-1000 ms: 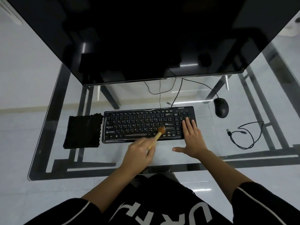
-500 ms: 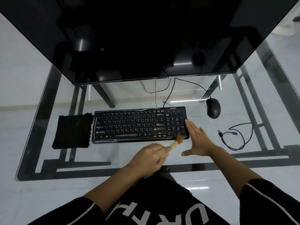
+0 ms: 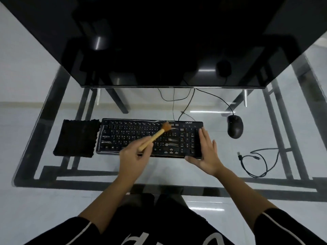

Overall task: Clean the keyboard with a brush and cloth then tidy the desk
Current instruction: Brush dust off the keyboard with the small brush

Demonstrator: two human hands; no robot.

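Desk point(image 3: 53, 174): I judge the tidying not yet begun. The monitor point(image 3: 168, 41) stands at the back, and the mouse point(image 3: 235, 129) and a loose cable point(image 3: 254, 161) lie to the right of the keyboard, well apart from both my hands.
Keyboard point(image 3: 134, 133): It lies across the middle of the glass, under both my hands. I judge this to be the brushing step, part way through. I cannot tell which keys are already free of dust.
Cloth point(image 3: 77, 137): It lies flat just beside the keyboard's left end, and neither hand touches it. The wiping is left to do.
Right hand point(image 3: 205, 152): My fingers are straight and close together, laid flat on the number-pad end. The thumb is spread out along the near edge. This hand steadies the keyboard and grips nothing.
Left hand point(image 3: 134, 156): My fingers are curled round the lower end of the brush handle, above the keyboard's near edge.
Brush point(image 3: 154, 137): The wooden handle slants up and away from my left fingers. The bristle head sits at the far rows of keys, right of centre. I cannot tell whether it touches them. It is apart from my right fingertips.
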